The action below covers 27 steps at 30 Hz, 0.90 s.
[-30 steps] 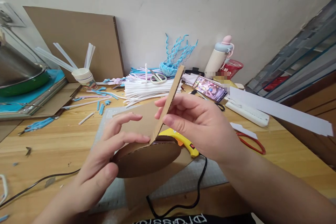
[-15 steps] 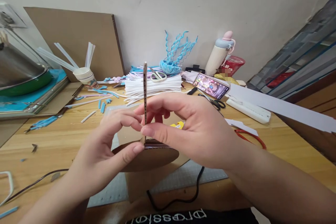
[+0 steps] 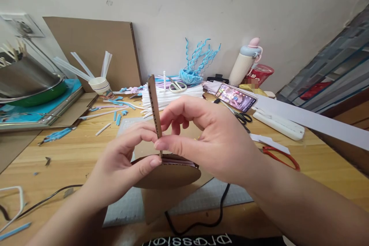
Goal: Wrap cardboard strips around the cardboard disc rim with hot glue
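Observation:
A cardboard strip [image 3: 154,103] stands nearly upright, seen close to edge-on and leaning slightly left at its top. My right hand [image 3: 213,134] pinches it between thumb and fingertips from the right. Below it is a rounded cardboard piece [image 3: 173,177], with more layers and a pale strip behind its top edge. My left hand [image 3: 129,157] is closed at the joint of the two, its thumb pressing at the strip's foot and its fingers against the strip's left side. Where strip and rounded piece meet, my fingers partly hide the joint.
Beneath the hands lie a grey cutting mat [image 3: 121,207] and a black cord [image 3: 198,223]. White pipe cleaners [image 3: 184,96], a paper cup [image 3: 99,85], a phone [image 3: 236,98] and a bottle [image 3: 244,63] stand or lie behind. A white glue gun-like object [image 3: 278,123] and red-handled scissors [image 3: 284,157] are right.
The strip has turned and tilted left at its top, so more of its flat face shows. Both hands keep their grip. The whole view has shifted slightly.

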Each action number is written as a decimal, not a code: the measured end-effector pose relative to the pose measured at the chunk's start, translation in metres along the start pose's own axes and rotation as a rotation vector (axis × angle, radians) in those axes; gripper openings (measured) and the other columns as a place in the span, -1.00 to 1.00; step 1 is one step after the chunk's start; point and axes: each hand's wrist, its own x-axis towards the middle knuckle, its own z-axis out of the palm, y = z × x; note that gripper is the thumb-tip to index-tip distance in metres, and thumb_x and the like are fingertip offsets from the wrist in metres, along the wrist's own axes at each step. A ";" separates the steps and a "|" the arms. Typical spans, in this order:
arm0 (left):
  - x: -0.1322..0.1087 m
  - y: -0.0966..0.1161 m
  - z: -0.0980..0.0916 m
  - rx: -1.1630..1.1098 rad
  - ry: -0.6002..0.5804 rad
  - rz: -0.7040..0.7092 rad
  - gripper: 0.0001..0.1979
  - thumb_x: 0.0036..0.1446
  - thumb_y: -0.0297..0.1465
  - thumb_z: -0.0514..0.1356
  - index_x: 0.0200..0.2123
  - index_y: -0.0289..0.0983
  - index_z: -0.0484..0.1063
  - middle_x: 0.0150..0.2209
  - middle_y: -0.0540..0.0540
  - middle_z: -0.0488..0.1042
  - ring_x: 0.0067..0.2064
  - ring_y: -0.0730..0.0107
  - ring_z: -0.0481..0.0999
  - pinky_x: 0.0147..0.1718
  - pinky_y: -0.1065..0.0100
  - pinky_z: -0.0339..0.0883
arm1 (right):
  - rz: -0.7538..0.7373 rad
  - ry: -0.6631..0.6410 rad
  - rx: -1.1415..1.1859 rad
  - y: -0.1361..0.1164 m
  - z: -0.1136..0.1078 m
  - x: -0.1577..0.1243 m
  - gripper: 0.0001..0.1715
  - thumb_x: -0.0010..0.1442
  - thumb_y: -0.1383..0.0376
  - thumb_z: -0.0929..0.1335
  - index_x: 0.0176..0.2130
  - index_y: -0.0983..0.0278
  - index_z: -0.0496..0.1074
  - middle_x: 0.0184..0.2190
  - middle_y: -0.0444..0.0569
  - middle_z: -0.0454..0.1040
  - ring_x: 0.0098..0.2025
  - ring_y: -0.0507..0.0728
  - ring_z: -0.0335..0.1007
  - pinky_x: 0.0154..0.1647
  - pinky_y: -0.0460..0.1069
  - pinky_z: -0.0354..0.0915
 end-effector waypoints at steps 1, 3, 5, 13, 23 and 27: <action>0.000 0.001 0.001 0.008 0.000 -0.001 -0.59 0.10 0.00 0.33 -0.11 -0.15 0.53 -0.17 -0.14 0.61 0.05 0.01 0.54 0.08 0.04 0.43 | -0.011 0.002 -0.014 -0.001 0.001 0.000 -0.83 0.18 0.24 0.53 -0.26 0.16 0.49 -0.27 -0.21 0.54 -0.26 0.03 0.46 -0.17 -0.03 0.40; 0.000 0.004 0.001 0.034 -0.003 -0.001 -0.58 0.10 0.01 0.32 -0.11 -0.14 0.54 -0.17 -0.14 0.62 0.06 0.00 0.54 0.09 0.03 0.42 | -0.032 0.002 -0.022 -0.002 0.003 0.000 -0.85 0.20 0.26 0.52 -0.25 0.16 0.50 -0.26 -0.22 0.55 -0.26 0.02 0.45 -0.17 -0.05 0.40; -0.001 0.005 0.002 0.083 -0.009 0.005 -0.59 0.10 0.00 0.32 -0.11 -0.14 0.55 -0.16 -0.13 0.62 0.06 0.00 0.53 0.09 0.03 0.42 | -0.046 0.010 -0.023 -0.001 0.002 -0.001 -0.85 0.22 0.25 0.50 -0.18 0.15 0.50 -0.25 -0.21 0.55 -0.25 0.02 0.45 -0.16 -0.06 0.39; -0.006 -0.005 -0.003 0.108 -0.008 0.048 -0.90 0.21 -0.25 0.29 -0.20 -0.06 0.56 -0.13 0.00 0.58 -0.04 0.25 0.54 -0.03 0.26 0.46 | 0.404 -0.007 -0.876 0.053 -0.037 -0.030 -0.46 0.34 0.04 0.29 -0.60 0.20 0.35 -0.63 -0.11 0.36 -0.57 0.07 0.23 -0.56 -0.01 0.02; -0.017 -0.003 -0.001 0.019 0.084 -0.079 -0.93 0.22 -0.23 0.30 -0.23 -0.01 0.57 -0.14 0.02 0.57 0.00 0.29 0.49 0.02 0.26 0.42 | 0.653 -0.125 -0.694 0.111 -0.019 -0.062 -0.82 0.08 0.16 0.46 -0.42 0.22 0.49 -0.44 0.01 0.59 -0.43 0.19 0.47 -0.52 -0.01 0.05; -0.019 -0.006 -0.003 0.026 0.115 -0.103 -0.91 0.20 -0.22 0.31 -0.22 -0.02 0.56 -0.13 0.02 0.57 -0.01 0.29 0.49 0.00 0.27 0.43 | 0.741 -0.070 -0.392 0.117 -0.032 -0.058 -0.86 0.05 0.30 0.40 -0.29 0.23 0.44 -0.56 -0.08 0.54 -0.55 0.14 0.46 -0.58 -0.02 0.21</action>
